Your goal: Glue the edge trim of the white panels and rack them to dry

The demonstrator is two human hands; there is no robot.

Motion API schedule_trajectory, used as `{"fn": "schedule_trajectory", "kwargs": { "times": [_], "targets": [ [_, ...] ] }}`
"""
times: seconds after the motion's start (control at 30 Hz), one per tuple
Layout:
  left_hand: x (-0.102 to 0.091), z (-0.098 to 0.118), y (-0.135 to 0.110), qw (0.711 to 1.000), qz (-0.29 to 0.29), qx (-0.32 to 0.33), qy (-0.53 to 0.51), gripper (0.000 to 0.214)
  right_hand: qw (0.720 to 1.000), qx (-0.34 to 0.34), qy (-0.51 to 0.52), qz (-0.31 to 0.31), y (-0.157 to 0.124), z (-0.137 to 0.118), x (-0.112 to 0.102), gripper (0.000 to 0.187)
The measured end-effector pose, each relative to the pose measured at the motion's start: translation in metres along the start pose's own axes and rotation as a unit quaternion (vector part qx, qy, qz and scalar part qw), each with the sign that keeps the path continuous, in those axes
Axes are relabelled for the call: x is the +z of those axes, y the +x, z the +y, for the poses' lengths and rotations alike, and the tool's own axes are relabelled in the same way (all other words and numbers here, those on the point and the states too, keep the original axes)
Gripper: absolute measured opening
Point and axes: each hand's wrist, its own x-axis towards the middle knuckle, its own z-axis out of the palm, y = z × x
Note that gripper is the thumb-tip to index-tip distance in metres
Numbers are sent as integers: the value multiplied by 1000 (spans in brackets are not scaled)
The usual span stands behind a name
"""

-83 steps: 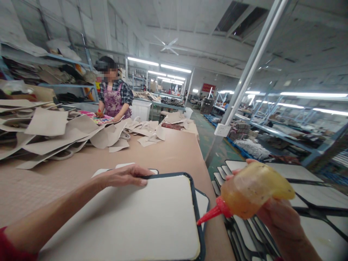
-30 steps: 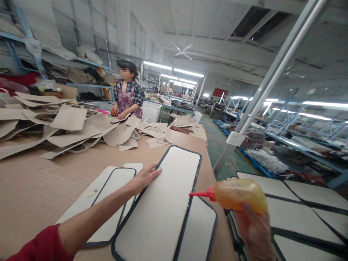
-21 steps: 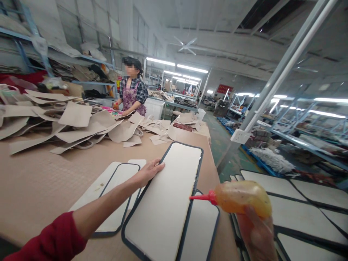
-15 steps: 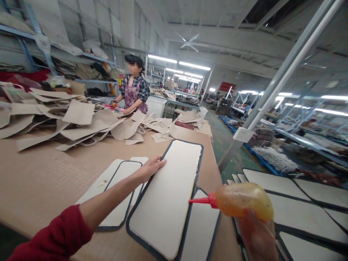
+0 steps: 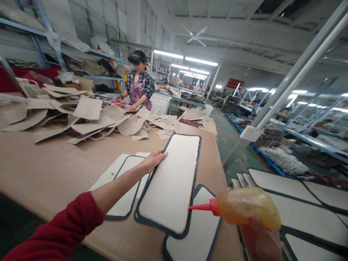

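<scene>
My left hand (image 5: 155, 161) grips the left edge of a long white panel (image 5: 170, 177) with rounded corners and a dark border, thumb on its face. The panel is held tilted above the table. In my right hand (image 5: 261, 235) is a squeeze bottle of amber glue (image 5: 248, 206), lying on its side with its red nozzle pointing left. The nozzle tip is at the panel's right edge, where a thin yellowish, shiny line runs along the border. Beneath it lies another dark-edged panel (image 5: 199, 228), partly covered. More white panels (image 5: 126, 181) lie under my left forearm.
A heap of beige cut pieces (image 5: 103, 117) covers the far side of the brown table (image 5: 67, 159). Behind it stands a person in a patterned apron (image 5: 138, 87). Bordered panels (image 5: 293, 206) are stacked at the right. A metal post with a socket box (image 5: 251, 133) rises beyond the table's right edge.
The nozzle tip has moved along the panel's right edge toward its near end. More of the panel underneath shows now. The whole view has shifted slightly.
</scene>
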Motion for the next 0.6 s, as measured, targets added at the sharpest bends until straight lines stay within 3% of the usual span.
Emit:
{"fn": "schedule_trajectory", "kwargs": {
  "times": [0.2,0.33,0.5,0.6],
  "targets": [
    [-5,0,9,994,66,-10,-83,7,1000,15,-23,-10,-12,6,-7,63],
    [-4,-3,17,987,107,5,-124,9,998,35,23,42,-18,12,-2,69],
    [4,-18,33,957,194,44,-209,15,973,91,157,139,-4,27,-10,45],
    [17,-33,44,929,246,57,-271,17,960,133,214,121,-4,48,-21,36]
  ]
}}
